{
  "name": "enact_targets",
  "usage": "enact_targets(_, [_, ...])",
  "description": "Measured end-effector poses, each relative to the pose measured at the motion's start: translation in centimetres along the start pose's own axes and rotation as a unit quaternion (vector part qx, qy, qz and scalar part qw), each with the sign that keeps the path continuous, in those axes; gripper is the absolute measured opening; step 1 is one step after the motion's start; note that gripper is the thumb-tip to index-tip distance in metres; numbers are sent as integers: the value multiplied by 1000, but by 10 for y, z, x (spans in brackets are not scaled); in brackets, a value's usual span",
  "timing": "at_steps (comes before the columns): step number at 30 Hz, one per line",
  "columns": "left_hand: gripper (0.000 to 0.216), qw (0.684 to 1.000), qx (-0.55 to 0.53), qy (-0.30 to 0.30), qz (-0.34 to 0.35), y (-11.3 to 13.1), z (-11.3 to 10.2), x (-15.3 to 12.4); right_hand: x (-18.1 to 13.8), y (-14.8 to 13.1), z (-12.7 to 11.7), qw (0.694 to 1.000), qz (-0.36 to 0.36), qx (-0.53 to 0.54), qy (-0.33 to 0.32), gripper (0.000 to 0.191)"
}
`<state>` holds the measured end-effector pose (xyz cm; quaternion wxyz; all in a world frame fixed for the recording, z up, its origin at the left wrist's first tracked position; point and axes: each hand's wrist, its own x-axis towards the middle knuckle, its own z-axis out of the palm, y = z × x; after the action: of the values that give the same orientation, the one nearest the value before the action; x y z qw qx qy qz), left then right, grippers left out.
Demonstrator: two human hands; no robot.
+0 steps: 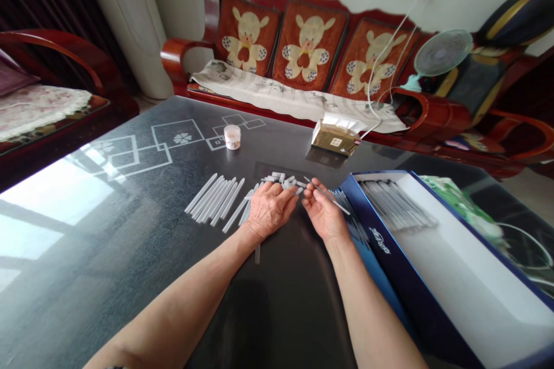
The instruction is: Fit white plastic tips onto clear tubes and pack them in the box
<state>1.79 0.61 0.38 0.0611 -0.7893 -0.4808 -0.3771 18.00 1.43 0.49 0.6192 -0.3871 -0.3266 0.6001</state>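
My right hand (325,210) pinches a slim grey pen refill (333,200) with a pointed tip, slanting from upper left to lower right. My left hand (272,207) is palm down, fingers bent together over a pile of small whitish plastic pieces (277,176); what its fingertips hold is hidden. Left of that hand lie rows of frosted, translucent pen barrels (214,199). A single barrel (257,254) lies partly under my left wrist. Beside my right wrist, dark thin refills (355,225) lie on a blue surface along the box.
An open blue box (467,268) with a white inside holds several assembled grey pens (396,204) at its far end. A small round jar (232,137) and a tissue box (335,137) stand farther back on the dark table (142,230). A green plastic package (463,204) lies right of the box.
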Motion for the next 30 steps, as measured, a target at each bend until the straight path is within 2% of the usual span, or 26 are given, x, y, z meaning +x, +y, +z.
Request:
enact_targets(2, [30, 1000, 1, 0, -8, 0, 0, 0, 2, 5, 0, 1000, 3, 10, 4, 28])
enact_targets(15, [29, 999, 23, -22, -4, 1, 0, 0, 3, 16, 2, 998, 6, -40, -48, 30])
enact_targets(19, [30, 999, 21, -44, -2, 2, -1, 0, -2, 15, 5, 989, -30, -131, -66, 35])
enact_targets(22, [31, 999, 29, -40, 6, 4, -2, 1, -8, 12, 10, 963, -72, -250, -77, 39])
enact_targets(24, [30, 999, 34, -31, 2, 4, -2, 1, -9, 10, 13, 951, -79, -289, -78, 39])
enact_targets(26, [29, 999, 39, -18, -12, 3, -1, 1, -7, 9, 11, 967, -79, -238, -53, 38])
enact_targets(28, [27, 999, 46, -6, -25, 0, 0, 1, -1, 8, 7, 988, -78, -130, -3, 34])
enact_targets(30, [26, 998, 55, 2, -29, -2, 1, 1, 5, 6, 1, 995, -79, -40, 36, 29])
